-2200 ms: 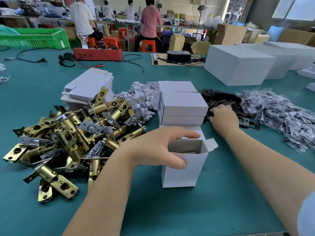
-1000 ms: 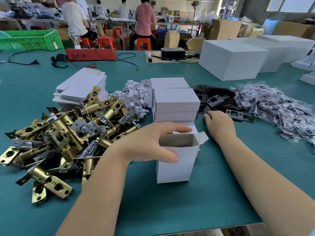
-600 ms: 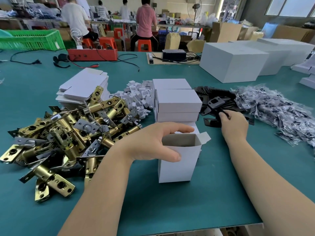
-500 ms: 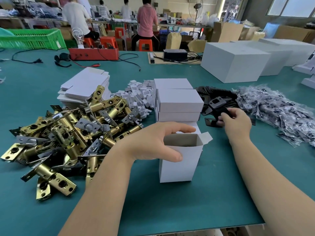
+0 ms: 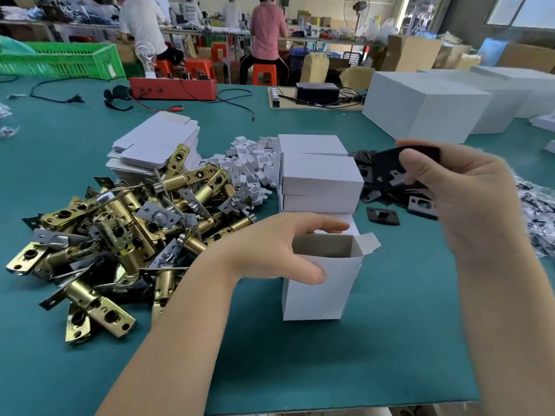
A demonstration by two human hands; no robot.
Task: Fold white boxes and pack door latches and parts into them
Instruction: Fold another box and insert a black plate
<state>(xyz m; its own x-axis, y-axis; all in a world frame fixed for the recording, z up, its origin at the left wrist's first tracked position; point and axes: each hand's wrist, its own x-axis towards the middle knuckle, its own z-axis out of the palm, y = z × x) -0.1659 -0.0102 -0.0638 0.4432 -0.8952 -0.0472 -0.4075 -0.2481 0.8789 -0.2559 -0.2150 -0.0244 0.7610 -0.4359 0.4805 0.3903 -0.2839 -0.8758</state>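
Left hand (image 5: 279,250) grips the open white box (image 5: 321,283) at table centre by its rim. Right hand (image 5: 459,187), at 2 o'clock, pinches 1 black strike plate (image 5: 390,169): judged thin, stiff, light; edge hold suits.

1. The open box (image 5: 318,283) under your left hand (image 5: 270,250) is thin matt white card outside, with a duller grey-brown inner face.
2. The plate (image 5: 390,169) pinched in your right hand (image 5: 462,187) looks like flat metal with a matt black finish.
3. The latches (image 5: 120,229) in the heap are glossy brass-coloured metal with silvery steel faceplates, bright with reflections.
4. The table (image 5: 300,370) is covered in a smooth, matt teal mat.
5. The bags (image 5: 537,223) at your right are shiny, crinkled clear plastic.
6. The flat blanks (image 5: 156,145) are matt white card.
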